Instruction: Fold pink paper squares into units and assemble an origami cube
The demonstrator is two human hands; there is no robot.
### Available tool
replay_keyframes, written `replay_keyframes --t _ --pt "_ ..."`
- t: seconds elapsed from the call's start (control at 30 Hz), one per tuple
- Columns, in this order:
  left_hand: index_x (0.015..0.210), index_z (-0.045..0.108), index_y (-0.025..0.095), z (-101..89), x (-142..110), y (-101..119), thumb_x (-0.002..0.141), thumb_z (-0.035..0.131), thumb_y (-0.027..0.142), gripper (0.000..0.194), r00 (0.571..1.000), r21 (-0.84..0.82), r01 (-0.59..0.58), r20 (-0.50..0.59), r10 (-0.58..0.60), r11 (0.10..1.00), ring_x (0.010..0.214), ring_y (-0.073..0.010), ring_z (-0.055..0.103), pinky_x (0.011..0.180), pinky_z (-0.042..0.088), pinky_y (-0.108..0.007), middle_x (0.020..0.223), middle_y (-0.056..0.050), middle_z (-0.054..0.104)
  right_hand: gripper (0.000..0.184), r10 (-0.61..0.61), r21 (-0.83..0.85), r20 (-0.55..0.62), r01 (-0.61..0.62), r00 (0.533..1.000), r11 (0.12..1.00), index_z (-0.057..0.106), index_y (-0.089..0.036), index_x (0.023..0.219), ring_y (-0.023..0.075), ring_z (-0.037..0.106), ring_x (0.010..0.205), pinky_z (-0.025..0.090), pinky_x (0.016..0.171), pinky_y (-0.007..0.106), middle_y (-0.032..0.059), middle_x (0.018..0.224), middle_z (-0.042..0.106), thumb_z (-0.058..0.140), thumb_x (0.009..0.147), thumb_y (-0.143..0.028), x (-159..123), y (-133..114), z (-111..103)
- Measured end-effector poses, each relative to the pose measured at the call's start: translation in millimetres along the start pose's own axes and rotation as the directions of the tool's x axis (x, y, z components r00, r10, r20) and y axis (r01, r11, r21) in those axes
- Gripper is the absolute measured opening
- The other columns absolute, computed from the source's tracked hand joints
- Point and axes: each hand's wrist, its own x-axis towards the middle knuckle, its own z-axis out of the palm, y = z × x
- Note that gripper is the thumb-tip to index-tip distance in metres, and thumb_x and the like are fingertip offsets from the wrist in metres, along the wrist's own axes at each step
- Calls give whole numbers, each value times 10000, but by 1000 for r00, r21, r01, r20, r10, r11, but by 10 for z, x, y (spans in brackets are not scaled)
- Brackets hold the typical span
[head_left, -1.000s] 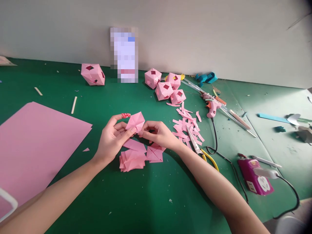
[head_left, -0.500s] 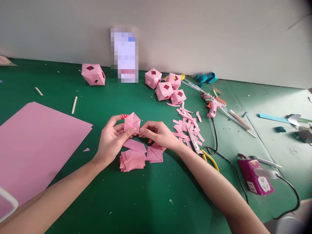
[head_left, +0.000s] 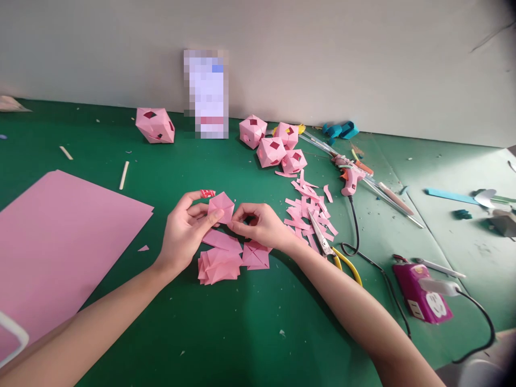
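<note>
Between the thumb and fingers of my left hand (head_left: 183, 228) is a creased piece of folded pink paper (head_left: 223, 205). A red-patterned band wraps one fingertip of that hand. My right hand (head_left: 258, 224) pinches the lower right edge of the same paper, its fingers partly hidden behind it. Just below lie a strip-like pink piece (head_left: 222, 240), a pile of folded pink papers (head_left: 220, 267) and a square with crossing creases (head_left: 256, 256).
Large pink sheets (head_left: 60, 247) lie at left. Pink paper polyhedra (head_left: 271, 152) stand toward the wall, near a blurred upright panel (head_left: 206, 91). Rightward are paper scraps (head_left: 300, 212), scissors (head_left: 322, 236), a pink glue gun (head_left: 352, 180) with its cord, and a purple power block (head_left: 423, 293).
The folded paper has shifted slightly down and right and turned a little in my fingers. My right hand keeps pinching its edge, with the wrist slightly further left.
</note>
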Motion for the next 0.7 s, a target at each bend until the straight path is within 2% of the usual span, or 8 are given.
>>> replay_keyframes --t 0.07,0.17,0.3,0.4,0.5,0.7 --pt "1155 593 211 -5 4 -7 751 828 345 487 1000 10 4 -9 -4 1000 764 -172 716 728 579 -281 862 -22 734 172 16 51 -8 -16 1000 999 640 -166 815 102 568 688 481 591 216 5 786 651 727 820 -314 -2 -4 5" --pt "1161 581 208 4 -1 3 743 831 346 506 1000 22 4 15 -4 1000 767 -175 716 718 578 -276 833 -13 725 302 88 218 -70 -71 994 973 628 -188 956 111 592 710 503 496 194 22 919 644 738 817 -433 11 -15 -12" --pt "1191 567 202 21 -13 26 759 811 357 520 998 57 7 64 -10 998 818 -193 726 754 583 -296 845 -19 727 375 164 369 -90 -121 982 922 652 -181 933 114 603 692 537 463 199 34 907 635 642 876 -551 42 -10 -52" --pt "1204 558 207 23 -19 29 769 798 346 516 995 87 5 97 -14 996 818 -194 723 757 578 -302 872 -24 733 367 146 380 -64 -112 987 918 692 -181 914 109 601 692 536 470 189 29 880 634 670 862 -543 52 0 -64" --pt "1213 552 218 20 -28 21 790 772 336 491 991 155 -2 131 -18 988 827 -198 717 755 571 -309 881 -20 730 346 132 379 -94 -88 987 921 718 -190 927 111 593 700 523 474 183 14 827 622 713 834 -523 56 8 -62" --pt "1227 545 238 19 -49 26 844 714 355 435 983 292 -37 185 -18 956 829 -199 709 736 541 -304 864 -11 727 342 156 390 -89 -109 984 914 699 -177 812 80 520 567 481 456 191 -26 682 566 796 759 -500 59 18 -82"
